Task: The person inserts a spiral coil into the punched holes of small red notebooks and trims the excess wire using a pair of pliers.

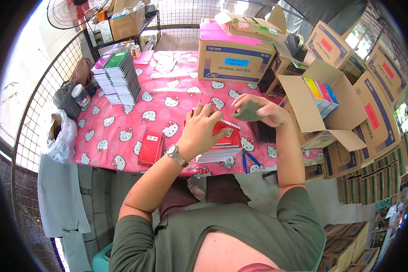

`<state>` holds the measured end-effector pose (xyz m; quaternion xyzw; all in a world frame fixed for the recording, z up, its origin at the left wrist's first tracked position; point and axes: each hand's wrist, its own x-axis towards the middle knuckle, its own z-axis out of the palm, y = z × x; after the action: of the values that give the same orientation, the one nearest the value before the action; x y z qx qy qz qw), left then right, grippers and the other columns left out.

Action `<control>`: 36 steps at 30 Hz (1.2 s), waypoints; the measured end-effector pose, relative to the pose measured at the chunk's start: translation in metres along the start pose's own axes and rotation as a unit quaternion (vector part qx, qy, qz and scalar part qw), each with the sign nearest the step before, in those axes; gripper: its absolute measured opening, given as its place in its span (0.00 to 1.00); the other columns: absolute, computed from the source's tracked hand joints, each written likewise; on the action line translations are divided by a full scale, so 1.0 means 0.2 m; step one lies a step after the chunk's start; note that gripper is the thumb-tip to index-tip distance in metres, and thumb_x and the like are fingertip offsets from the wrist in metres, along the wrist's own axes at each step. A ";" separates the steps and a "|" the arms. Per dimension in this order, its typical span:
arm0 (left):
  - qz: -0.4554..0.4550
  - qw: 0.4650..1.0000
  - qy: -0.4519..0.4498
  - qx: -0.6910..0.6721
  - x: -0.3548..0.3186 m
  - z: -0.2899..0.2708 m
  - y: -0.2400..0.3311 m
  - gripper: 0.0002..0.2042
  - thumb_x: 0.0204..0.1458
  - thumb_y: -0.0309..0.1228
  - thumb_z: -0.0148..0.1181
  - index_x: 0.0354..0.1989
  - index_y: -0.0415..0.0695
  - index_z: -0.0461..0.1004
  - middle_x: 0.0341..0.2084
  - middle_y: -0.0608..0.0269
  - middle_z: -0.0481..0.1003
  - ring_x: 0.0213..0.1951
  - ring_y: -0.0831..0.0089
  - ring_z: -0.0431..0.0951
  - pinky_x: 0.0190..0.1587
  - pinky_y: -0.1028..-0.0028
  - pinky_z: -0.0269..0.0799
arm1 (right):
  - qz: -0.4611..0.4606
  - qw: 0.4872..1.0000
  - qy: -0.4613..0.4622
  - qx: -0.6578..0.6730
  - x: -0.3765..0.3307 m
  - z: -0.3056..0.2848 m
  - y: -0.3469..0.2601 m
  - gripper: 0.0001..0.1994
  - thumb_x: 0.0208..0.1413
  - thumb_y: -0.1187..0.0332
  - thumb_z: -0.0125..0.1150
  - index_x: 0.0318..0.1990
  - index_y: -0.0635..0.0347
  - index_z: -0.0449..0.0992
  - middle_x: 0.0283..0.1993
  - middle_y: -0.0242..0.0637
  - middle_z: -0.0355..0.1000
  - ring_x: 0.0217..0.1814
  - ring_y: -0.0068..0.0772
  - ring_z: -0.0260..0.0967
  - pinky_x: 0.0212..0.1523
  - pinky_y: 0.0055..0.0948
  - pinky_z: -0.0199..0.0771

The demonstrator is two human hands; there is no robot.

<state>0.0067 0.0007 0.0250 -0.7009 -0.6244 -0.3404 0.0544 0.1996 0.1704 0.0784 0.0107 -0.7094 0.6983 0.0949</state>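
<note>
My left hand (205, 127) is closed on a small red notebook (222, 130), whose punched or coiled edge shows as a pale strip. It is held just over a stack of red notebooks (220, 155) with white page edges. To the right, my right hand (273, 112) is raised, its fingers and thumb around a flat grey-green pad (248, 111); its exact kind I cannot make out. Beneath that hand lies a bundle of thin black strands (263, 133). Blue-handled pliers (249, 161) rest beside the stack, near the table's front edge.
A few red notebooks (151, 148) lie left of my left wrist on the pink patterned tablecloth (106, 152). Farther left rises a tall notebook stack (119, 81). Cardboard boxes (235, 59) stand at the back; an open carton (322, 106) with colourful notebooks stands right.
</note>
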 end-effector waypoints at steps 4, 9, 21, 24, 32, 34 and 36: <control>-0.002 1.000 -0.001 -0.015 0.00 0.00 0.00 0.18 0.49 0.44 0.69 0.41 0.46 0.75 0.41 0.58 0.71 0.48 0.56 0.69 0.49 0.56 0.66 | 0.178 0.956 -0.010 -0.231 0.04 -0.02 0.05 0.31 0.50 0.50 0.62 0.55 0.65 0.73 0.57 0.41 0.67 0.62 0.35 0.64 0.64 0.37 0.61; 0.001 1.000 0.004 -0.016 0.01 0.00 0.00 0.18 0.48 0.43 0.69 0.41 0.45 0.74 0.40 0.57 0.71 0.48 0.55 0.69 0.49 0.56 0.66 | 0.023 0.999 -0.020 0.009 0.02 -0.02 0.08 0.32 0.48 0.48 0.64 0.54 0.64 0.72 0.58 0.42 0.67 0.62 0.34 0.65 0.62 0.36 0.66; -0.010 0.999 0.011 -0.043 0.03 0.01 -0.01 0.20 0.47 0.41 0.71 0.42 0.43 0.72 0.40 0.56 0.72 0.48 0.54 0.70 0.50 0.56 0.67 | -0.010 0.999 -0.033 -0.016 0.10 -0.03 0.12 0.32 0.47 0.47 0.61 0.52 0.67 0.74 0.58 0.47 0.67 0.62 0.40 0.66 0.62 0.38 0.66; -0.020 0.998 -0.008 -0.052 0.04 0.00 -0.01 0.21 0.47 0.41 0.71 0.42 0.43 0.70 0.40 0.56 0.72 0.48 0.54 0.70 0.51 0.56 0.67 | -0.017 0.993 0.000 0.116 0.09 -0.03 0.12 0.33 0.46 0.46 0.61 0.50 0.68 0.75 0.58 0.50 0.66 0.60 0.42 0.69 0.60 0.39 0.69; -0.039 0.997 -0.023 -0.069 0.04 -0.02 0.01 0.19 0.50 0.39 0.68 0.46 0.45 0.71 0.43 0.56 0.72 0.51 0.53 0.70 0.52 0.54 0.66 | -0.022 0.990 0.000 0.137 0.10 -0.09 0.19 0.36 0.46 0.40 0.58 0.49 0.68 0.75 0.55 0.50 0.68 0.55 0.43 0.71 0.58 0.39 0.71; -0.050 0.996 -0.040 -0.062 0.05 -0.02 0.01 0.18 0.52 0.38 0.66 0.47 0.46 0.71 0.44 0.56 0.72 0.52 0.52 0.70 0.52 0.54 0.67 | -0.033 0.986 0.077 0.143 0.07 -0.08 0.21 0.35 0.48 0.41 0.58 0.51 0.67 0.74 0.52 0.48 0.70 0.52 0.42 0.72 0.56 0.39 0.72; -0.052 0.996 -0.048 -0.061 0.05 -0.03 0.00 0.16 0.53 0.36 0.64 0.49 0.47 0.71 0.44 0.56 0.72 0.52 0.52 0.70 0.52 0.54 0.67 | -0.034 0.978 0.143 0.150 0.05 -0.09 0.25 0.33 0.51 0.44 0.59 0.53 0.66 0.73 0.51 0.45 0.72 0.51 0.38 0.72 0.53 0.36 0.74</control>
<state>0.0046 0.0065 0.0346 -0.6848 -0.6403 -0.3460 -0.0359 0.1850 0.1902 0.0305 -0.0506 -0.5750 0.7874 0.2161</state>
